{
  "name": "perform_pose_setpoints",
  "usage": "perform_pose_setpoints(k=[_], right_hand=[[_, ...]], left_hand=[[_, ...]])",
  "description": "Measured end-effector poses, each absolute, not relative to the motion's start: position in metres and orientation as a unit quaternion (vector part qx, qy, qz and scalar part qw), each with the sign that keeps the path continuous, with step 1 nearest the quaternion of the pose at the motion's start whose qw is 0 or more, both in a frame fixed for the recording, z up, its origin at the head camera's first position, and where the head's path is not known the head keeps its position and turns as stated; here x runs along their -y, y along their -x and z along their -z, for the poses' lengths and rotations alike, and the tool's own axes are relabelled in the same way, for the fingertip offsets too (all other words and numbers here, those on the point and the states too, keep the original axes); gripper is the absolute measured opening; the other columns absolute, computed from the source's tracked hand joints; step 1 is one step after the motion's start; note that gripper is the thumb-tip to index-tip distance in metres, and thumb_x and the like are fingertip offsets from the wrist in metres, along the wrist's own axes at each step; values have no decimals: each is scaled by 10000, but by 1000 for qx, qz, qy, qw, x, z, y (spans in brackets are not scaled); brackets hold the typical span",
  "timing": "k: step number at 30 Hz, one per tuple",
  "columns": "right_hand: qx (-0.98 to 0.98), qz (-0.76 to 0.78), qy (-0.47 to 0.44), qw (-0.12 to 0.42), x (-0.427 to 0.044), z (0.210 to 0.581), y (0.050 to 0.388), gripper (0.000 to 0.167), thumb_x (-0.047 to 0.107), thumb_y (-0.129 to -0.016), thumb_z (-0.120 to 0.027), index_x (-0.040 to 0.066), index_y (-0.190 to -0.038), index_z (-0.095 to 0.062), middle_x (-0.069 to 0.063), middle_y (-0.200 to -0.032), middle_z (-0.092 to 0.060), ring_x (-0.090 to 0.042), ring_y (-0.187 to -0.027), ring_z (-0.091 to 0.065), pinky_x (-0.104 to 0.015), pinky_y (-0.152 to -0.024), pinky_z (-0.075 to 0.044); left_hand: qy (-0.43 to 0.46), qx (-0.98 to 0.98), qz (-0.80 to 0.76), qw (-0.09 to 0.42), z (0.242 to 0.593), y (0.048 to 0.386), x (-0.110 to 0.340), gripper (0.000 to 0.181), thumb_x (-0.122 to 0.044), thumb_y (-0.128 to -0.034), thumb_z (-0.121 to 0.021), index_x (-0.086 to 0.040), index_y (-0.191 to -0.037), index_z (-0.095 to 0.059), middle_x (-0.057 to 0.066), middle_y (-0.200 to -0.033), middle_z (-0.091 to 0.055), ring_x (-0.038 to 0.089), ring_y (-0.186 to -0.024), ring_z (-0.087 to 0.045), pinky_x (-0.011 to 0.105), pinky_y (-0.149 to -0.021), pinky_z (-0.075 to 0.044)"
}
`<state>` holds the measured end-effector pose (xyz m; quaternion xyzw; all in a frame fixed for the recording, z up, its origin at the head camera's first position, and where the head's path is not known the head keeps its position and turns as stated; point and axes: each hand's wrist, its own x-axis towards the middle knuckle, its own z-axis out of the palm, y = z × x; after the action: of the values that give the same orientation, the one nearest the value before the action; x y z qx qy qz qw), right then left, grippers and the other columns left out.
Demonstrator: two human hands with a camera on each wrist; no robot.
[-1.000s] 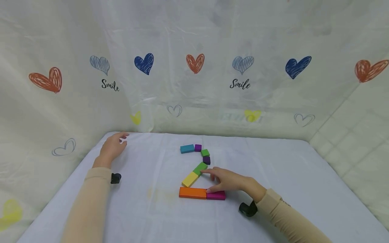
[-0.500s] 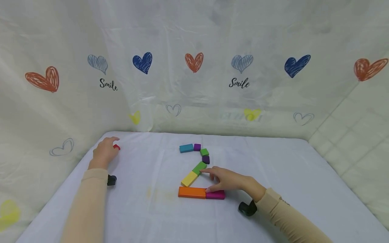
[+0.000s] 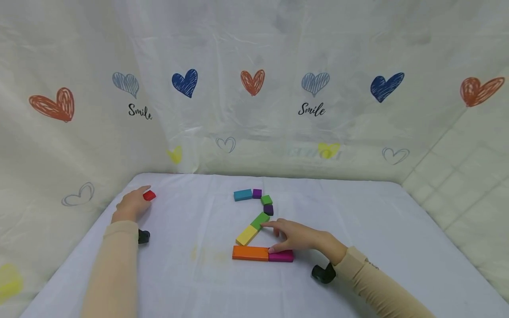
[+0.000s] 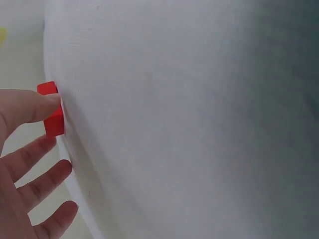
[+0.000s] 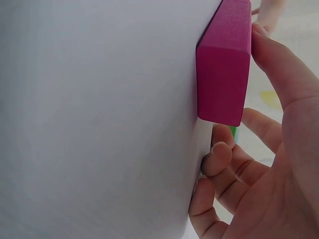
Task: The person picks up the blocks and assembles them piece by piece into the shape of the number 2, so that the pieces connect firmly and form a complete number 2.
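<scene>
My left hand (image 3: pixel 131 206) is at the table's far left and pinches a small red block (image 3: pixel 149 195). In the left wrist view the thumb lies across the red block (image 4: pixel 54 122), and the other fingers spread below it. My right hand (image 3: pixel 297 236) rests over the blocks in the middle. Its thumb touches the magenta block (image 3: pixel 282 256) at the end beside the long orange block (image 3: pixel 250 253). The index fingertip touches the longer green block (image 3: pixel 260 220), which meets a yellow block (image 3: pixel 246 235). In the right wrist view the magenta block (image 5: pixel 223 84) lies flat on the cloth.
Farther back lie a dark purple block (image 3: pixel 268 210), a small green block (image 3: pixel 266 200), a purple cube (image 3: pixel 257 193) and a blue block (image 3: pixel 243 194). All the middle blocks form a 2 shape. A white cloth (image 3: pixel 191 282) covers the table; a heart-printed curtain (image 3: pixel 222 115) hangs behind.
My left hand has drawn back to the left, and the red block, hidden under it at first, now shows between thumb and index finger. The right hand has stayed in place.
</scene>
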<state>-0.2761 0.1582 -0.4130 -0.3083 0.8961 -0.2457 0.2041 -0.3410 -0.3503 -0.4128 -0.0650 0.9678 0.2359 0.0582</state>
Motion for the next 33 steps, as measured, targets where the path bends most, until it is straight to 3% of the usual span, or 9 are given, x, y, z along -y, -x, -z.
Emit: perform_pose_setpoints(k=[7, 16, 33], right_hand=[[-897, 247, 305, 205, -159, 413, 276, 746, 382, -899, -799, 171, -1535, -469, 35, -1084, -553, -165, -933, -515, -314, -790, -484], [-896, 248, 301, 213, -157, 414, 274, 737, 374, -897, -801, 184, -1531, -476, 44, -1086, -551, -161, -936, -517, -313, -790, -486], [-899, 244, 298, 208, -156, 409, 273, 734, 371, -900, -800, 171, -1528, -476, 41, -1086, -557, -165, -935, -520, -316, -792, -490]], left_hand=[[66, -970, -230, 48, 413, 342, 348, 599, -170, -997, -428, -2, -1557, -297, 417, -1512, -288, 640, -1334, -289, 815, -1000, -223], [93, -969, -223, 42, 417, 342, 350, 552, -107, -963, -466, 13, -1498, -399, 402, -1458, -374, 595, -1250, -387, 738, -957, -288], [78, -972, -222, 15, 407, 349, 343, 478, -77, -970, -537, 47, -1428, -481, 382, -1407, -441, 562, -1251, -403, 766, -976, -264]])
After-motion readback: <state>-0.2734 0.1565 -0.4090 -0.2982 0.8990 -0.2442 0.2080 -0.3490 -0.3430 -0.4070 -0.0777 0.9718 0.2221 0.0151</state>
